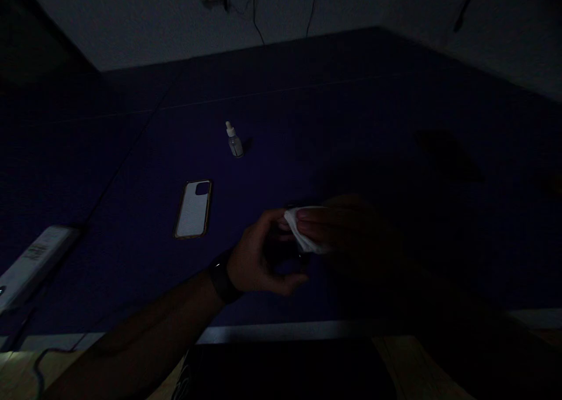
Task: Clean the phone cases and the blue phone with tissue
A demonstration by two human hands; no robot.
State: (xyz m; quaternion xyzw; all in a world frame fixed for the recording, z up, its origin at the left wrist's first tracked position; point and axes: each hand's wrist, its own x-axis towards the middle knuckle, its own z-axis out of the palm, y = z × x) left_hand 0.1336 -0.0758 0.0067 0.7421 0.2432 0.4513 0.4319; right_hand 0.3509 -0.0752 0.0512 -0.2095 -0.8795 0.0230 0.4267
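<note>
Dim light covers the whole head view. My left hand (252,265), with a dark band on its wrist, curls round a dark phone-like object (293,258), whose outline is mostly lost in shadow. A folded white cloth (307,240) lies against that object. My right hand (338,221) presses the cloth with its fingers, and most of this hand and arm sinks into the dark. Left of my hands, a phone case (192,212) with a pale inside and a camera cutout lies flat. Beyond it a small dropper bottle (236,146) with a white top stands upright.
A long white box-like thing (37,256) lies at the left of the purple table surface (281,306). A dark flat object (450,154) rests at the right. A cable (41,359) hangs near the front left edge. Behind stands a wall (144,19) with wires.
</note>
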